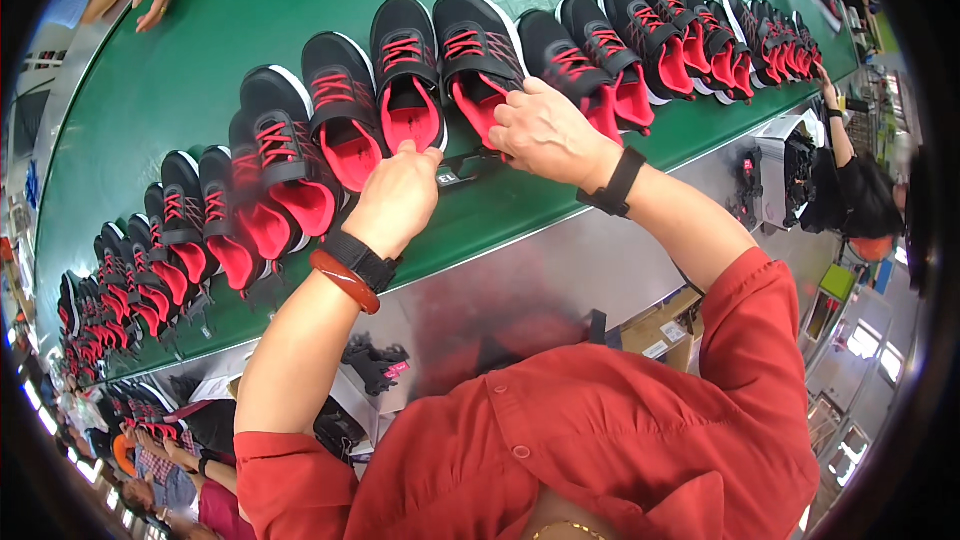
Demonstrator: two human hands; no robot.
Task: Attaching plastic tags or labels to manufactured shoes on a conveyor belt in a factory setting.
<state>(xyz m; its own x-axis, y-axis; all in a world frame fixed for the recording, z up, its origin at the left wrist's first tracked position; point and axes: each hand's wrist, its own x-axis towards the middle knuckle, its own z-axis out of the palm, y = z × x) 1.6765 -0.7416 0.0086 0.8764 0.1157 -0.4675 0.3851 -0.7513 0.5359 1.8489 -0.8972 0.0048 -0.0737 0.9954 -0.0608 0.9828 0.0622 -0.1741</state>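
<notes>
— Where's the shoe you're on?

— Middle of the row on the green belt (200, 60): my right hand (545, 130) is curled on the heel of a black-and-pink sneaker (478, 50); my left hand (398, 195) pinches a small dark tag (455, 175) just near of it.

— Any tip?

— I'd steady the heel and keep the tag flat.

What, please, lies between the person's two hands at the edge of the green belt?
In the head view, a small black tag spans the gap between left hand and right hand, over the belt.

Black sneaker (478, 55) (pink-lined), heel toward wearer.
</notes>
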